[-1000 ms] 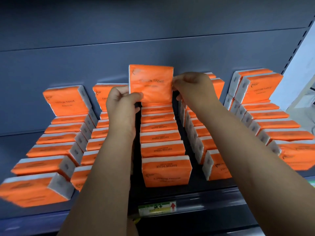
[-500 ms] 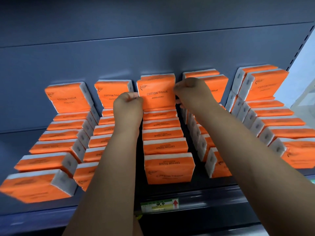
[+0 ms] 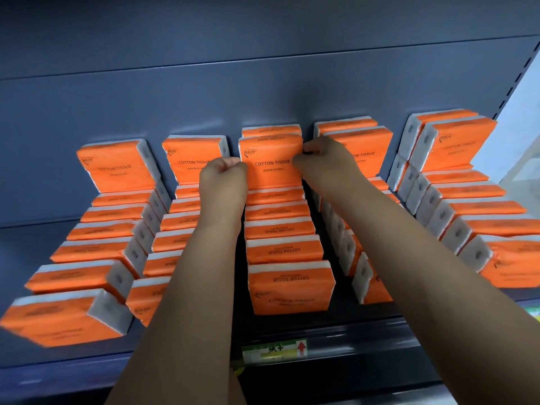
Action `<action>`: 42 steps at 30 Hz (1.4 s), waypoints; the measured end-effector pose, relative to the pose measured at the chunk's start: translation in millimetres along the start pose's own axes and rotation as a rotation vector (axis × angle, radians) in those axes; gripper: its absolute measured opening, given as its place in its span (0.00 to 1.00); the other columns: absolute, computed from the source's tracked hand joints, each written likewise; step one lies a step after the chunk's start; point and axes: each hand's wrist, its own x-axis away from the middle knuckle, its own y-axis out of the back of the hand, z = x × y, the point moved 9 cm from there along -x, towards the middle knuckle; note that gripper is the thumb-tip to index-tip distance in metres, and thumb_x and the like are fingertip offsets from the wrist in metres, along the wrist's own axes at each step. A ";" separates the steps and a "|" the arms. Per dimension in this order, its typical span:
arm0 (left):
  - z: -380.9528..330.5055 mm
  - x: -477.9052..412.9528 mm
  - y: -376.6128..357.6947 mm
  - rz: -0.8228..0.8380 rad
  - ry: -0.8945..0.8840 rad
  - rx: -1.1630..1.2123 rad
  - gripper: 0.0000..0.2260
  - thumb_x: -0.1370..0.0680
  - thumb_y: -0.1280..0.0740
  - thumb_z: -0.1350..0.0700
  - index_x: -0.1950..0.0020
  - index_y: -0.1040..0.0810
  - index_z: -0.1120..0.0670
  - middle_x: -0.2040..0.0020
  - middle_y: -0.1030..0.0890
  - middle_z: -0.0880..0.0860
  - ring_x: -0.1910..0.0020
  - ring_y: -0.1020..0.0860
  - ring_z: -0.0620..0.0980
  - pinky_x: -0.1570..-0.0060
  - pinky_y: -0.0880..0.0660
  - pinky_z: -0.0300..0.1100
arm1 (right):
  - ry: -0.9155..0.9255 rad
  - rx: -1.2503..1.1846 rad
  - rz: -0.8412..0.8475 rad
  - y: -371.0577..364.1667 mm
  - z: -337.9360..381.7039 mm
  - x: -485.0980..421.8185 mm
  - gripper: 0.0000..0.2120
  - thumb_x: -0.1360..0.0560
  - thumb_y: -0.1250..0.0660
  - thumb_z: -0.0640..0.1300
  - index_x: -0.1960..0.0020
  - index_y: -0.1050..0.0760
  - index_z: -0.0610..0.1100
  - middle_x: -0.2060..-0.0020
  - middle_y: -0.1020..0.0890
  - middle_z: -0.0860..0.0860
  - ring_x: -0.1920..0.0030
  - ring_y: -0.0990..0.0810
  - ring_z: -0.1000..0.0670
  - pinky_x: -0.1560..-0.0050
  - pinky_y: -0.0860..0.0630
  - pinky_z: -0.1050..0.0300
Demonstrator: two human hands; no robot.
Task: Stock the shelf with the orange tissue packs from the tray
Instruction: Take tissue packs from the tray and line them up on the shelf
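Gripped upright orange tissue pack at its left edge with curled left hand. Pinched its right edge with right hand. Held pack standing at rear of middle row on shelf, just in front of rearmost pack by back panel. Located between neighbouring rows of packs, left and right.
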 end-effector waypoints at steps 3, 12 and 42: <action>0.2 0.9 -0.2 0.003 0.005 0.006 0.07 0.20 0.34 0.58 0.52 0.18 0.49 0.52 0.14 0.51 0.49 0.15 0.52 0.41 0.18 0.54 | -0.010 0.028 0.002 -0.4 -0.3 0.1 0.06 0.27 0.37 0.42 0.60 0.26 0.40 0.68 0.28 0.48 0.68 0.30 0.50 0.66 0.35 0.56; 0.5 5.6 -2.1 -0.018 0.021 0.027 0.08 0.20 0.35 0.59 0.55 0.18 0.49 0.50 0.14 0.57 0.48 0.15 0.55 0.45 0.18 0.51 | -0.042 0.016 0.003 1.9 -3.0 2.2 0.09 0.28 0.36 0.41 0.59 0.25 0.34 0.68 0.26 0.46 0.68 0.29 0.48 0.66 0.34 0.55; -24.5 45.2 5.3 -0.023 -0.095 -0.080 0.11 0.19 0.36 0.57 0.37 0.27 0.50 0.53 0.21 0.48 0.58 0.24 0.43 0.62 0.28 0.37 | -0.074 0.214 0.100 12.3 18.2 49.0 0.15 0.22 0.37 0.46 0.40 0.21 0.42 0.46 0.15 0.45 0.46 0.18 0.43 0.46 0.21 0.46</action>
